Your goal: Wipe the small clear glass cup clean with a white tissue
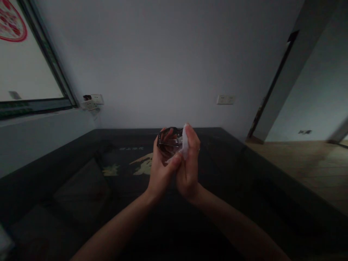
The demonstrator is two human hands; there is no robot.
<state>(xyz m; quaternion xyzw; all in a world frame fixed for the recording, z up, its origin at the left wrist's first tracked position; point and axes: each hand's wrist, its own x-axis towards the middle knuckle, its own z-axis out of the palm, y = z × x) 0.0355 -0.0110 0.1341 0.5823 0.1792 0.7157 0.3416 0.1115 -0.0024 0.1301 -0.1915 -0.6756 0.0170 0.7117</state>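
Note:
Held up over the middle of the dark table is a pair of dark-rimmed glasses (169,142), with fingers showing through the clear lens. My left hand (160,165) is closed around the glasses from the left and below, thumb pointing right. On the other side, my right hand (191,165) is closed on a white tissue (185,143), its fingers upright and pressing the tissue against the right part of the glasses. The two hands touch near the thumbs. Part of the glasses is hidden behind the fingers and tissue.
The dark glossy table (217,163) bears a pale bird-like picture (143,166) and reaches a white wall (163,65). Wall sockets (225,99) are at the back. A window (29,61) stands at left; wooden floor (293,159) lies at right.

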